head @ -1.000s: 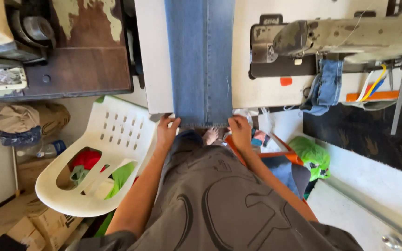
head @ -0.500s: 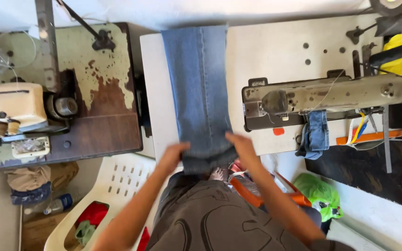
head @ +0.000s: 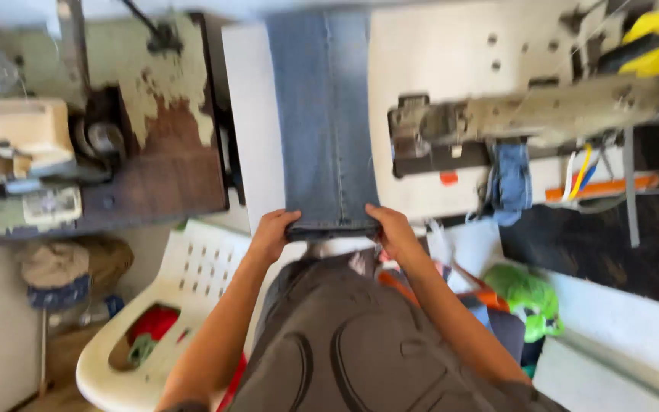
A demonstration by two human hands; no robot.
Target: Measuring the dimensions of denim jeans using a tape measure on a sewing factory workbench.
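Observation:
A long strip of blue denim, a jeans leg (head: 322, 114), lies flat along a white sewing table (head: 436, 69), running away from me. My left hand (head: 272, 235) grips the left corner of its near hem at the table's front edge. At the right corner of the same hem, my right hand (head: 392, 229) holds the cloth. Both hands pinch the folded hem between thumb and fingers. The view is blurred by motion.
A beige industrial sewing machine (head: 543, 114) sits on the table to the right, with a small denim piece (head: 511, 183) hanging under it. A worn wooden table (head: 146, 145) with another machine (head: 17, 145) stands at left. A white plastic chair (head: 184, 297) holding cloth scraps is at lower left.
The view has shifted and come closer to the table. Both hands stayed on the denim hem and have drawn it toward the table's front edge.

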